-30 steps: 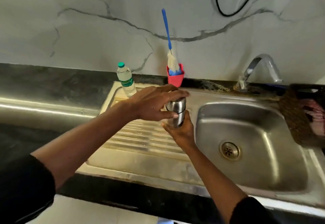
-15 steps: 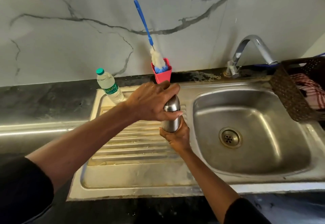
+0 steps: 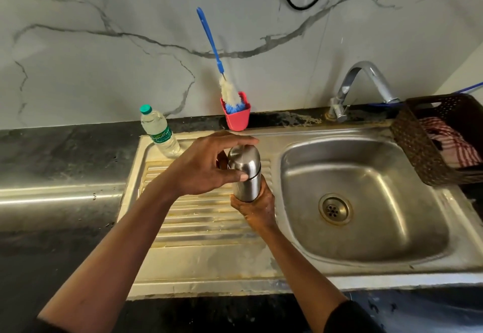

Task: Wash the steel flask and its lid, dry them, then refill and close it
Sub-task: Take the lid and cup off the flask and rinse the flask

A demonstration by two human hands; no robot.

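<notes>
A steel flask [image 3: 248, 189] stands upright over the ribbed drainboard [image 3: 198, 217], left of the sink basin. Its domed steel lid [image 3: 244, 159] sits on top of it. My left hand [image 3: 206, 165] curls over the lid from the left, thumb across its front. My right hand [image 3: 254, 208] grips the flask's lower body from below. The flask's base is hidden in my right palm.
A small water bottle with a green cap [image 3: 158, 131] stands at the drainboard's back left. A red cup [image 3: 236, 116] holds a blue-handled bottle brush [image 3: 213, 50]. The basin [image 3: 366, 197] with drain lies right, tap [image 3: 363, 84] behind it. A dark basket [image 3: 423, 150] holds a checked cloth.
The view has tilted down and steadied. Both hands keep their hold on flask and lid; my left thumb has shifted slightly along the lid's rim.
</notes>
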